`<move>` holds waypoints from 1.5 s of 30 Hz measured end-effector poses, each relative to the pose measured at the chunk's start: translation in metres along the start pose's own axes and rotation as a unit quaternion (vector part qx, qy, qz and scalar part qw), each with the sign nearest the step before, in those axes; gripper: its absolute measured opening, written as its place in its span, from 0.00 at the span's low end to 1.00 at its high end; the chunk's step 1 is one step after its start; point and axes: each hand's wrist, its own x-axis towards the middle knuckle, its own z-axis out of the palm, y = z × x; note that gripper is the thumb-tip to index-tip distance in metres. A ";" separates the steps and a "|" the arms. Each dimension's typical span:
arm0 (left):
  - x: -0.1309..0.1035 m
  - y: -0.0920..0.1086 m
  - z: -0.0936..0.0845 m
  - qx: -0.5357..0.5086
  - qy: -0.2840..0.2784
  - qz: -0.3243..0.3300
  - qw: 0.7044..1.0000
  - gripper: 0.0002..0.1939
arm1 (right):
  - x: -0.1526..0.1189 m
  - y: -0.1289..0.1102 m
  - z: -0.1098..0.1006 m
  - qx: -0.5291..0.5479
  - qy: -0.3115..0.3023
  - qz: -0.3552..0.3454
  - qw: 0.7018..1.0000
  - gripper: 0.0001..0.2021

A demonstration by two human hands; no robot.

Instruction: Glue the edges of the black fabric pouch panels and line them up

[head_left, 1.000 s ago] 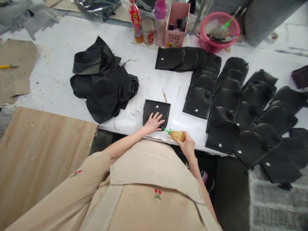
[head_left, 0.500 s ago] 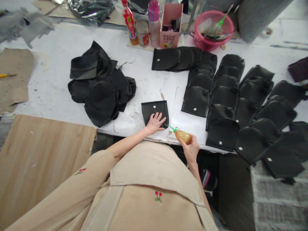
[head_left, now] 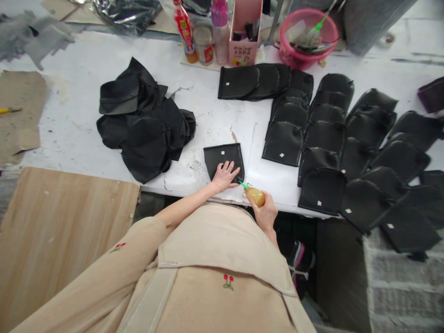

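A black leather-like piece (head_left: pixel 215 155) with a small white tag lies flat near the table's front edge. My left hand (head_left: pixel 225 177) rests on it with fingers spread, pressing on its lower part. My right hand (head_left: pixel 265 210) is wrapped round a glue bottle (head_left: pixel 255 197) holding amber liquid. The bottle is tilted, and its green nozzle points left at the lower right edge of the black piece, next to my left fingers. Whether the tip touches the piece is too small to tell. A pale line runs along the piece's right edge.
Left of my hands is a heap of black pieces (head_left: pixel 149 129). Overlapping rows of similar black pieces (head_left: pixel 322 138) cover the right side. At the back stand a red-labelled bottle (head_left: pixel 185 32), a jar (head_left: pixel 203 45), a pink box (head_left: pixel 243 51) and a pink basket (head_left: pixel 308 58). A wooden board (head_left: pixel 69 231) lies front left.
My right hand has moved left with the glue bottle, bringing the nozzle from just beside the black piece to its lower right edge. My left hand stays in place.
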 end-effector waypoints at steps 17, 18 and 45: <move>0.002 -0.008 -0.003 -0.007 -0.005 0.014 1.000 0.41 | -0.003 0.005 0.003 -0.038 0.032 -0.036 0.998 0.27; 0.003 -0.008 -0.003 -0.008 -0.007 0.009 1.000 0.41 | 0.000 0.005 0.003 -0.039 0.035 -0.036 0.998 0.27; -0.002 -0.020 0.012 -0.105 0.040 -0.024 0.993 0.42 | -0.008 0.008 0.007 -0.022 0.051 -0.045 0.997 0.29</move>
